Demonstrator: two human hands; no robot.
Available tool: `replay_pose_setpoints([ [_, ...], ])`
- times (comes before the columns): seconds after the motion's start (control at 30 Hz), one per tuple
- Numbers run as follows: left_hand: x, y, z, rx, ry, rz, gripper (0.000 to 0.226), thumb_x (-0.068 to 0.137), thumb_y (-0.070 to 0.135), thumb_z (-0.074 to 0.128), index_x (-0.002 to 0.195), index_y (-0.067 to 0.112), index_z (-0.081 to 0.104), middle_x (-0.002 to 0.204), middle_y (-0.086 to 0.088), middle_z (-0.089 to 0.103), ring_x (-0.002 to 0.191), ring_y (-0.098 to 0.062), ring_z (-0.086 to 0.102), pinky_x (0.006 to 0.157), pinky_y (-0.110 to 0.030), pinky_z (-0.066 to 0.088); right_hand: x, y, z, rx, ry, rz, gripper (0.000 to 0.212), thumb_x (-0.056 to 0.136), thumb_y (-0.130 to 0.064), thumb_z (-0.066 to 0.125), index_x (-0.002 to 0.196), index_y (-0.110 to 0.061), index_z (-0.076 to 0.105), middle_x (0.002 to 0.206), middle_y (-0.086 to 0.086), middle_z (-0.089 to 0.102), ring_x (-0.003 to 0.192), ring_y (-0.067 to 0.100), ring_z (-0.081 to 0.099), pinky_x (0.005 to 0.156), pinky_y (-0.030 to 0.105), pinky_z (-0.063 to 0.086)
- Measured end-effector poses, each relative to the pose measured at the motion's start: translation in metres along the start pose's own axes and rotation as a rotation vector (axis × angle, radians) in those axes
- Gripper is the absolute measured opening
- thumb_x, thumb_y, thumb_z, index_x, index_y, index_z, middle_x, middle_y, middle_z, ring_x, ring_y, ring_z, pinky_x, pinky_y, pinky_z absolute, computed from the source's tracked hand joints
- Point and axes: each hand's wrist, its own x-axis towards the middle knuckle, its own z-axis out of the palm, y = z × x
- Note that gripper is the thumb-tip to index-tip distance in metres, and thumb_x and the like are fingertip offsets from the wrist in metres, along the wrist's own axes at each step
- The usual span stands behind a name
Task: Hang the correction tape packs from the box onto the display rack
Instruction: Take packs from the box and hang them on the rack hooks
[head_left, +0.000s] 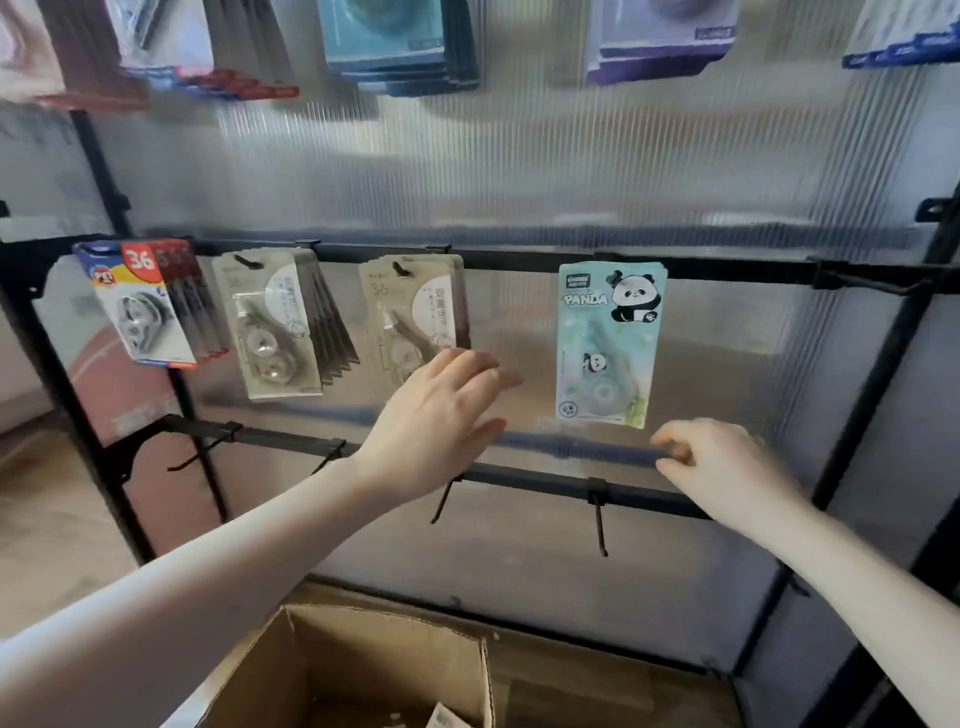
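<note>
Both hands empty at the rack (675, 273)

My left hand (441, 410) is spread open near the beige packs (415, 312); right hand (722, 462) loosely curled, no grip under the panda pack (608, 343). A bump may unhook it. More packs remain in box (363, 670).

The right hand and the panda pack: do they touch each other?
Apart. The head view shows the right hand below the panda pack, with backing panel visible between them.

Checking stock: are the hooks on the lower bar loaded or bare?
Bare. The hooks on the lower bar carry no packs; the panda packs hang from the bar above.
</note>
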Motion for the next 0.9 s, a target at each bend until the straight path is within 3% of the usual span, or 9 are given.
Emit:
replay_pose_setpoints([
  [0.13,-0.085,-0.018,0.016,0.019,-0.161,-0.108,0.038,0.077,0.024,0.07,0.111,0.011,0.062,0.104,-0.006,0.062,0.093,-0.026,0.059,0.077,-0.035,0.052,-0.014,-0.029,0.054,0.002,-0.102,-0.096,0.024,0.091,-0.026,0.05,0.112,-0.032,0.06,0.106,-0.006,0.059,0.102,0.02,0.057,0.076,0.032,0.048],
  [0.3,-0.188,-0.036,0.044,0.054,-0.432,-0.255,0.048,0.063,0.029,0.084,0.106,0.015,0.067,0.099,-0.003,0.065,0.09,-0.023,0.064,0.072,-0.032,0.054,-0.04,-0.078,0.144,0.069,-0.216,-0.17,0.03,0.095,-0.024,0.048,0.124,-0.026,0.056,0.12,-0.004,0.058,0.108,0.018,0.056,0.087,0.03,0.047],
  [0.4,-0.245,-0.044,0.063,0.032,-0.567,-0.345,0.041,0.064,0.028,0.079,0.101,0.012,0.067,0.097,-0.007,0.064,0.09,-0.03,0.063,0.072,-0.037,0.054,-0.06,-0.104,0.2,0.06,-0.302,-0.202,0.03,0.095,-0.023,0.046,0.123,-0.025,0.056,0.119,0.0,0.057,0.112,0.022,0.052,0.087,0.03,0.043],
  [0.6,-0.333,-0.052,0.098,-0.03,-0.826,-0.513,0.045,0.084,0.032,0.062,0.124,0.014,0.053,0.119,-0.008,0.053,0.111,-0.029,0.05,0.091,-0.039,0.044,-0.094,-0.14,0.287,-0.059,-0.489,-0.312,0.029,0.095,-0.021,0.042,0.12,-0.021,0.055,0.118,0.003,0.056,0.113,0.023,0.052,0.086,0.032,0.044],
  [0.77,-0.384,-0.058,0.14,-0.059,-1.077,-0.521,0.052,0.088,0.04,0.054,0.134,0.019,0.041,0.125,-0.005,0.046,0.115,-0.025,0.044,0.092,-0.038,0.042,-0.105,-0.156,0.343,-0.156,-0.681,-0.321,0.023,0.095,-0.017,0.039,0.113,-0.016,0.053,0.114,0.007,0.055,0.111,0.027,0.052,0.084,0.033,0.043],
  [0.9,-0.407,-0.053,0.173,-0.154,-1.213,-0.469,0.05,0.088,0.032,0.054,0.134,0.017,0.041,0.124,-0.007,0.046,0.113,-0.026,0.045,0.086,-0.038,0.044,-0.113,-0.156,0.385,-0.183,-0.864,-0.284,0.023,0.094,-0.023,0.043,0.114,-0.017,0.055,0.115,0.005,0.058,0.107,0.028,0.056,0.074,0.032,0.042],
])
